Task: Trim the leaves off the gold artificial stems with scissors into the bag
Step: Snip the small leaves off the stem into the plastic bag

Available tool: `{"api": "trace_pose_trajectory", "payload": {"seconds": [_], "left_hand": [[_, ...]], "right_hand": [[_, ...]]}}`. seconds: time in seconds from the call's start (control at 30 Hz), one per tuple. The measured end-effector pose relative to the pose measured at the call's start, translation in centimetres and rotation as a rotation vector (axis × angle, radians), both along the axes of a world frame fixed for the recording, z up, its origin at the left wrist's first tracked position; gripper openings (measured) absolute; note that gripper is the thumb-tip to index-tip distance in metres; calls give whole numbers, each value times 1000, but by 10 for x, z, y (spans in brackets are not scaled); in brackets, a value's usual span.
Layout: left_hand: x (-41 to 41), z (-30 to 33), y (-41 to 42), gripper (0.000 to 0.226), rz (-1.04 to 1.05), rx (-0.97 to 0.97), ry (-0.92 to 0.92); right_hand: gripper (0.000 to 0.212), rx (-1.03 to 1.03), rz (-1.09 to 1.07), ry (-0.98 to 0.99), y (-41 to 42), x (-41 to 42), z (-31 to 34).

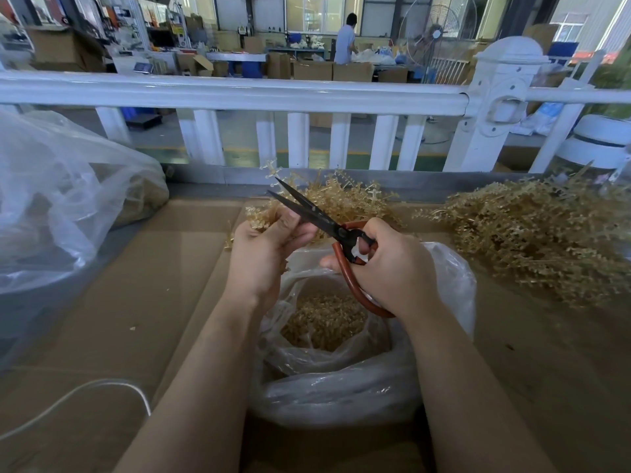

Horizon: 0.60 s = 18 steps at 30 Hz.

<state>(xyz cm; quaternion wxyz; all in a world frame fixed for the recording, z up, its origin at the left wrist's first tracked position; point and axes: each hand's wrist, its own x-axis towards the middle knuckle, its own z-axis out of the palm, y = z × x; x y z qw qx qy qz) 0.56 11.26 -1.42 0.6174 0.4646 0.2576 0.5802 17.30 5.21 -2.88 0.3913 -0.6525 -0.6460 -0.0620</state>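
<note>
Head view shows the left hand [264, 247] pinching a gold stem [263, 216] above the bag [341, 380], right hand [392, 264] gripping part-open scissors [307, 209] whose blades near the thumb risk a nick.

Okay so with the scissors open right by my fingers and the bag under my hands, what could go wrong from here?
1. The open blades of the scissors run right past the left hand gripping the gold stem; a hasty snip could nick a fingertip.
2. The bag mouth is narrow and slumped, and the cut happens near its far edge, so leaves may land on the cardboard instead.
3. The right hand presses on the bag's rim and might fold it shut.
</note>
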Motion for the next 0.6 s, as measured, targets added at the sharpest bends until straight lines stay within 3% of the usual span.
{"api": "trace_pose_trajectory", "payload": {"seconds": [0.13,0.23,0.33,0.4,0.6], "left_hand": [[-1,0,-1,20,-25,-1,15],[2,0,-3,14,-62,-3,61],[8,-2,-8,8,-110,-2,115],[11,-3,-10,7,-114,-10,149],[11,-3,-12,10,-62,6,224]], "right_hand": [[55,-10,14,132,0,-4,2],[56,-41,79,438,3,-11,8],[31,-78,149,651,7,-16,13],[10,-62,195,718,8,-17,15],[7,-58,264,808,7,-21,20]]}}
